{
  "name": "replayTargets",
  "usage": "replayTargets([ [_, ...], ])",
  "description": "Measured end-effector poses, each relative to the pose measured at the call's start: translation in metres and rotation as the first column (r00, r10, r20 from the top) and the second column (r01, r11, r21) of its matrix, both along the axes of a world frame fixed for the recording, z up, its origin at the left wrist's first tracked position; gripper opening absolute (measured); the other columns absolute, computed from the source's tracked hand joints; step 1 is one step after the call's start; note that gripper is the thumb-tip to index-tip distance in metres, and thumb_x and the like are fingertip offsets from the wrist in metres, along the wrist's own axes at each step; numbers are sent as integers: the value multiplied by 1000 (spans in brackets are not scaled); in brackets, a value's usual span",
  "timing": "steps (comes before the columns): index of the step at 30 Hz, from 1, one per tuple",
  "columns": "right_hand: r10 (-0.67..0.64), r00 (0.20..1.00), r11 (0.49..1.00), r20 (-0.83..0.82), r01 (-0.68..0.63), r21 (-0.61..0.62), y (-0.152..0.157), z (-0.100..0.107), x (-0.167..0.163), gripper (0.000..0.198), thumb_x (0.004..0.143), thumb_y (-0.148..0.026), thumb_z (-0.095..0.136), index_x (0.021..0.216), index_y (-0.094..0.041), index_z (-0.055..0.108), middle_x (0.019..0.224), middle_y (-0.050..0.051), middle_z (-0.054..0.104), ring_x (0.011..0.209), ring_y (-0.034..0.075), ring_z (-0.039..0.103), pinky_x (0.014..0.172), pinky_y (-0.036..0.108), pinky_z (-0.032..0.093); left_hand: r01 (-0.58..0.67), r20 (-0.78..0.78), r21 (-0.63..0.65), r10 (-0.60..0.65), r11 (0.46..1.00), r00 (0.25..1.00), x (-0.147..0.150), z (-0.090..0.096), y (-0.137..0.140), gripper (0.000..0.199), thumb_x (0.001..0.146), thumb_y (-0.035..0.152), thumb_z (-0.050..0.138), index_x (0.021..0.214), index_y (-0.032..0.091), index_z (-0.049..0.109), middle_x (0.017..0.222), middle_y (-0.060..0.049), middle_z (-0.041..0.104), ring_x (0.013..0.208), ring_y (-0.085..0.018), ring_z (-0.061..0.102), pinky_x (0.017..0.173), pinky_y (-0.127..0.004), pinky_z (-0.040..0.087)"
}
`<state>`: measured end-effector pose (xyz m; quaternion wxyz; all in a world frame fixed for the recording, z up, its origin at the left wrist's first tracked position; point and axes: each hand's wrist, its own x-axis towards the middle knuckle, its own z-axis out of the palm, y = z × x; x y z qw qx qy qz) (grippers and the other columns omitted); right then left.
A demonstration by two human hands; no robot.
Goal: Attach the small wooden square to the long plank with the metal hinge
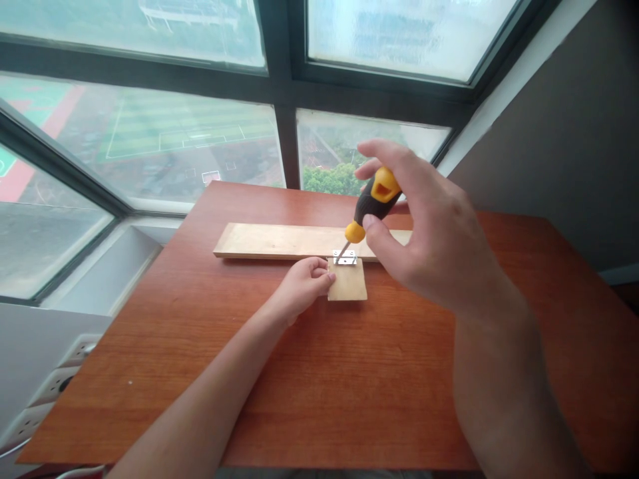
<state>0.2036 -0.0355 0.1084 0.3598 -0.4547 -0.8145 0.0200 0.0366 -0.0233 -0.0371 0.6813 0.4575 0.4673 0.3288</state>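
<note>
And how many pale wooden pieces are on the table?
2: a long board across the far part of the table, partly behind the right hand, and a small square piece nearer, at the left hand. The hands could hide something small.

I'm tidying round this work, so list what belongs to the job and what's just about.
In the job:
- screwdriver, in the right grip, tip at the hinge
- small board, edge in the left grip
- plank, behind it

Just about:
- table, only bearing the work
- white speck
- sockets
- window
</note>
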Motion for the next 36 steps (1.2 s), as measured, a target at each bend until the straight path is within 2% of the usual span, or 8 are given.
replayTargets([
  [2,36,999,999,1,-36,-21,-2,1,0,52,83,-10,51,133,-24,46,121,4,61,100,21,60,89,36,52,0,10,-1,0,1000,1000,0,0,0,26,74,31,71,86,13,57,76,-4,64,73,-16,64,71,-29,50],
  [8,-123,991,992,54,123,-8,1,-2,0,46,88,-29,55,133,-24,48,117,7,61,91,24,62,84,43,53,-1,0,3,1,1000,1000,0,-1,0,26,74,31,71,87,14,57,72,-2,62,74,-17,63,69,-28,49],
  [13,47,999,997,16,-46,-69,-3,3,2,56,85,-9,49,138,-24,40,127,4,57,102,20,59,88,34,52,4,27,-7,-3,1000,1000,0,0,0,27,74,32,72,86,14,55,73,-2,63,70,-15,62,67,-27,48],
  [19,-86,995,996,54,85,10,1,-2,1,43,86,-28,58,128,-22,52,108,5,63,89,21,62,82,38,54,-1,2,7,1,1000,1000,-1,1,0,27,75,32,71,88,13,56,78,-3,65,74,-15,63,68,-26,48],
  [26,74,997,992,-35,-77,-96,-2,0,0,59,81,-8,47,138,-22,38,128,5,57,102,20,60,87,35,51,0,54,-10,1,1000,999,0,3,0,26,71,29,73,84,15,56,76,-3,66,71,-15,63,65,-25,47],
  [32,-170,981,985,94,167,38,5,-8,-2,44,86,-27,55,130,-25,47,113,6,63,87,24,62,76,42,52,4,25,6,-4,1000,1000,-1,1,0,28,74,33,72,88,13,57,79,-4,66,73,-15,63,67,-25,48],
  [34,-173,981,985,83,171,31,5,-8,-2,41,86,-26,54,127,-25,49,110,6,64,86,24,62,75,41,52,5,23,14,-5,1000,1000,-1,-1,0,29,74,34,72,88,13,58,79,-4,66,74,-15,63,68,-26,49],
  [36,-105,993,994,54,105,-11,3,-6,-1,44,85,-19,51,128,-25,47,114,6,63,90,23,62,77,39,52,8,27,16,-9,1000,1000,-1,-1,0,30,74,35,72,89,14,58,78,-4,65,74,-16,64,69,-27,49],
])
